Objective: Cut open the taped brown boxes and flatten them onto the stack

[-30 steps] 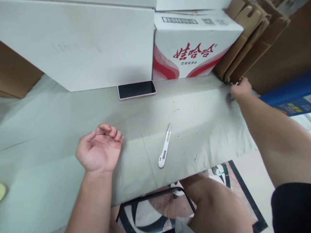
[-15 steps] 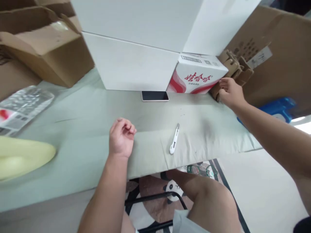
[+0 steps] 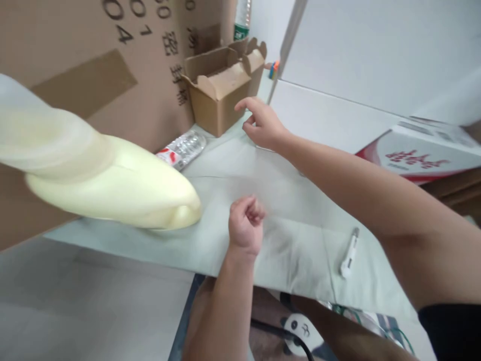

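My right hand [image 3: 263,123] is stretched out to the left above the table, index finger extended and thumb apart, with nothing in it. Just beyond its fingertips stands an open brown cardboard box [image 3: 235,103] with scalloped flaps. My left hand [image 3: 247,224] is curled in a loose fist over the front of the green-grey tablecloth [image 3: 300,233], with nothing visible inside. A white utility knife [image 3: 350,253] lies on the cloth below my right forearm. The phone is mostly hidden behind my right arm.
A smooth pale yellow object [image 3: 150,185] fills the left side. Behind it are a clear plastic pack [image 3: 190,148] and a large printed carton [image 3: 75,55]. White panels [image 3: 376,60] stand at the back, with a red-and-white box [image 3: 421,155] to the right.
My right hand has left the red-and-white box's side and swung across to the brown box. The view has turned left. My left hand remains curled near the table's front.
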`<state>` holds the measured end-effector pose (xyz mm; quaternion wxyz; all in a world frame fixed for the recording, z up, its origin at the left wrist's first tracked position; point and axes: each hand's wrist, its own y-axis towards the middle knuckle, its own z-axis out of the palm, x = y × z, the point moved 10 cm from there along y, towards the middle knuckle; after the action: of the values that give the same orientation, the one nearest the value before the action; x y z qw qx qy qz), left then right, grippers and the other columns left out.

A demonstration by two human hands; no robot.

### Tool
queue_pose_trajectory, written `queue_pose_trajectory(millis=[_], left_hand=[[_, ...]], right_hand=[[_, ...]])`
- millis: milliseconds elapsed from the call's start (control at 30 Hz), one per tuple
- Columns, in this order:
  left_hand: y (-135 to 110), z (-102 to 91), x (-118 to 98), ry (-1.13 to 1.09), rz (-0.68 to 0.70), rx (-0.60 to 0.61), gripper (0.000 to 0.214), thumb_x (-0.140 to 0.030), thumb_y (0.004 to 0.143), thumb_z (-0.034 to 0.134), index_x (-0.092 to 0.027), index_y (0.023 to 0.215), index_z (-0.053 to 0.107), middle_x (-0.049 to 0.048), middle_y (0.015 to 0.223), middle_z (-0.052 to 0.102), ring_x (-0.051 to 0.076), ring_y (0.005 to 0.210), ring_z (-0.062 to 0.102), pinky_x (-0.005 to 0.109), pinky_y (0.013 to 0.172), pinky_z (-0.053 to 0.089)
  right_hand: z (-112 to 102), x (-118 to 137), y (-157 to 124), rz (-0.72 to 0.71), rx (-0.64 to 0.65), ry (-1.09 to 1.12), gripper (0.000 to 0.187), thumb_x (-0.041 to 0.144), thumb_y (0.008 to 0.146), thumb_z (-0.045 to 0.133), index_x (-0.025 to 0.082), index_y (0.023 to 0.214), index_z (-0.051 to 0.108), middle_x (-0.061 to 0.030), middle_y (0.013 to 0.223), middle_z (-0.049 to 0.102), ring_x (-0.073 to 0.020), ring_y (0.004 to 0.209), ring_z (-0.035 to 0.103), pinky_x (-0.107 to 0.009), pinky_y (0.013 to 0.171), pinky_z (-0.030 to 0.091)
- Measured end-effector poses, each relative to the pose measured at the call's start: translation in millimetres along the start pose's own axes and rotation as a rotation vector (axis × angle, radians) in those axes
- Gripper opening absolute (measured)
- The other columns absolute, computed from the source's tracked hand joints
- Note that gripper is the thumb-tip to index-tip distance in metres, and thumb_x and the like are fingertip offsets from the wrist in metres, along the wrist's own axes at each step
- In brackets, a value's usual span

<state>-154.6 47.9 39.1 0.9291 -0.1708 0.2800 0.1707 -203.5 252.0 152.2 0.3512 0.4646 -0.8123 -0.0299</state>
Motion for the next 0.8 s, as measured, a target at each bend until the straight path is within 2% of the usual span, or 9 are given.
queue_pose_trajectory(millis=[100, 200, 300, 400, 500, 567, 633, 700, 800], left_hand=[[1.5, -1.9, -3.8, -0.03, -0.017, 0.014, 0.058, -0.029, 0.069, 0.069, -0.02, 0.053, 0.014, -0.0053, 0.049, 0.014, 0.007, 0.046, 0.02, 0.03, 0.049, 0.019], [2.2, -0.8, -5.5, 0.003, -0.017, 0.001, 0.056, -0.029, 0.069, 0.067, -0.02, 0.053, 0.014, -0.0052, 0.05, 0.012, 0.007, 0.046, 0.019, 0.031, 0.051, 0.016], [2.2, 1.5, -4.1, 0.051, -0.004, -0.03, 0.052, -0.028, 0.069, 0.064, -0.02, 0.052, 0.015, -0.0057, 0.052, 0.012, 0.007, 0.048, 0.018, 0.031, 0.053, 0.015], [2.0, 5.3, 0.6, 0.079, 0.01, -0.023, 0.048, -0.028, 0.07, 0.061, -0.021, 0.051, 0.018, -0.0056, 0.05, 0.014, 0.007, 0.048, 0.018, 0.032, 0.054, 0.015], [-2.2, 4.6, -6.4, 0.152, 0.128, -0.033, 0.045, -0.027, 0.075, 0.058, -0.021, 0.051, 0.021, -0.0047, 0.05, 0.017, 0.009, 0.049, 0.019, 0.032, 0.053, 0.015], [-11.0, 5.5, -23.4, 0.243, 0.304, -0.035, 0.042, -0.024, 0.081, 0.054, -0.02, 0.052, 0.023, -0.0036, 0.051, 0.021, 0.01, 0.051, 0.022, 0.032, 0.053, 0.017], [-26.5, 9.2, -47.0, 0.352, 0.548, -0.039, 0.04, -0.02, 0.086, 0.05, -0.02, 0.054, 0.025, -0.0027, 0.053, 0.023, 0.011, 0.053, 0.026, 0.032, 0.054, 0.02], [-46.3, 11.9, -69.1, 0.457, 0.813, -0.082, 0.037, -0.018, 0.089, 0.048, -0.02, 0.056, 0.031, -0.002, 0.056, 0.029, 0.013, 0.055, 0.031, 0.03, 0.056, 0.026], [-61.9, 7.7, -82.3, 0.554, 1.043, -0.208, 0.017, -0.021, 0.088, 0.053, -0.021, 0.071, 0.053, 0.0, 0.071, 0.049, 0.015, 0.07, 0.049, 0.03, 0.069, 0.042]], right_hand=[[47.4, -14.8, 61.9, 0.077, 0.006, -0.011, 0.042, 0.0, 0.073, 0.061, 0.026, 0.106, 0.066, 0.0003, 0.139, 0.054, -0.0283, 0.147, 0.046, -0.048, 0.12, 0.046], [74.7, -16.1, 93.5, 0.093, 0.025, 0.022, 0.032, 0.007, 0.078, 0.066, 0.023, 0.106, 0.068, -0.0007, 0.145, 0.051, -0.0258, 0.152, 0.039, -0.049, 0.127, 0.037], [79.9, -8.6, 97.0, 0.056, 0.039, 0.029, 0.028, 0.017, 0.082, 0.069, 0.021, 0.109, 0.069, -0.0039, 0.147, 0.055, -0.0214, 0.138, 0.054, -0.043, 0.128, 0.037], [63.2, -9.3, 79.9, 0.074, 0.002, -0.021, 0.026, 0.015, 0.083, 0.066, 0.02, 0.108, 0.07, -0.0048, 0.14, 0.06, -0.0223, 0.131, 0.058, -0.043, 0.126, 0.04], [28.2, -8.4, 40.4, 0.065, -0.091, -0.041, 0.025, 0.012, 0.086, 0.058, 0.019, 0.107, 0.07, -0.0064, 0.135, 0.062, -0.0248, 0.128, 0.06, -0.045, 0.12, 0.047], [-2.1, -3.0, -2.5, 0.041, -0.158, 0.024, 0.025, 0.013, 0.088, 0.054, 0.019, 0.106, 0.07, -0.0071, 0.133, 0.064, -0.0235, 0.119, 0.064, -0.042, 0.108, 0.056], [-32.6, 4.7, -58.8, 0.032, -0.183, 0.105, 0.024, 0.015, 0.089, 0.054, 0.019, 0.103, 0.073, -0.0083, 0.129, 0.067, -0.0194, 0.097, 0.069, -0.037, 0.087, 0.063], [-62.4, 14.6, -126.4, 0.032, -0.179, 0.175, 0.021, 0.021, 0.092, 0.057, 0.02, 0.1, 0.075, -0.008, 0.126, 0.069, -0.0146, 0.077, 0.068, -0.031, 0.066, 0.062], [-111.3, 26.9, -239.1, 0.07, -0.259, 0.161, 0.019, 0.023, 0.092, 0.063, 0.023, 0.078, 0.076, -0.0075, 0.109, 0.075, -0.0226, 0.099, 0.074, -0.029, 0.066, 0.063]])
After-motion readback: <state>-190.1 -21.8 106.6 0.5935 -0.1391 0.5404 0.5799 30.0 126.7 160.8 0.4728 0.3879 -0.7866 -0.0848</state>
